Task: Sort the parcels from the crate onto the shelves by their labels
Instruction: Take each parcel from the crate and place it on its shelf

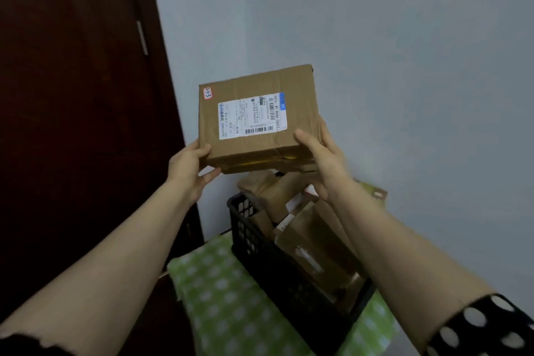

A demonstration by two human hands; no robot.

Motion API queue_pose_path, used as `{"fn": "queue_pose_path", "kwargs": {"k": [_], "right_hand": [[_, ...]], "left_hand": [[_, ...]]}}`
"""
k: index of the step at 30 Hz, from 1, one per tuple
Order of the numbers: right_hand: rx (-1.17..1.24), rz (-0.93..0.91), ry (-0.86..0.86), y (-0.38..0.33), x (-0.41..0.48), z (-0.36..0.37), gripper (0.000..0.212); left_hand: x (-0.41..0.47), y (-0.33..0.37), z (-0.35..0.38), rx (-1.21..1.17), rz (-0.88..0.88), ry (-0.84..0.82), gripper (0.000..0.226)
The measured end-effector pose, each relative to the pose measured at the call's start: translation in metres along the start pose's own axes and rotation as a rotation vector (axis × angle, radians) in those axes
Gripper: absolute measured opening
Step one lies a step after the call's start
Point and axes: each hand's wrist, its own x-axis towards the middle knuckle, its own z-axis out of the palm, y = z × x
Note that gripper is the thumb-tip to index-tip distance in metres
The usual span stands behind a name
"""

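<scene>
Up in front of the pale wall, both hands hold a brown parcel (257, 118) above the black crate (260, 243): the left hand (189, 169) pinches its near-left corner, the right hand (320, 159) grips its near-right edge. Its white shipping label (252, 115) faces the camera, beside a small red-edged sticker (208, 93), seemingly handwritten. More parcels (306, 228) fill the crate on a green checked cloth (225, 289).

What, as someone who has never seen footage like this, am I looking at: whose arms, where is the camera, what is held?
No machine here: a person wears a camera on the head, looking forward and down, so both bare arms are their own. The left hand and right hand grip a brown parcel by its near corners. It bears a white label and a small handwritten sticker. Below stands a black crate holding more parcels, on a green checked cloth.
</scene>
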Motion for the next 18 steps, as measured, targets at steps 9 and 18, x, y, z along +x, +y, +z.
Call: {"fn": "queue_pose_path", "kwargs": {"k": [9, 18], "right_hand": [[0.323, 0.206, -0.217, 0.039, -0.049, 0.083, 0.055], [0.399, 0.287, -0.327, 0.093, -0.091, 0.132, 0.047]], "left_hand": [[-0.066, 0.050, -0.124, 0.076, 0.072, 0.193, 0.022], [-0.105, 0.096, -0.210, 0.288, 0.014, 0.292, 0.075]]}}
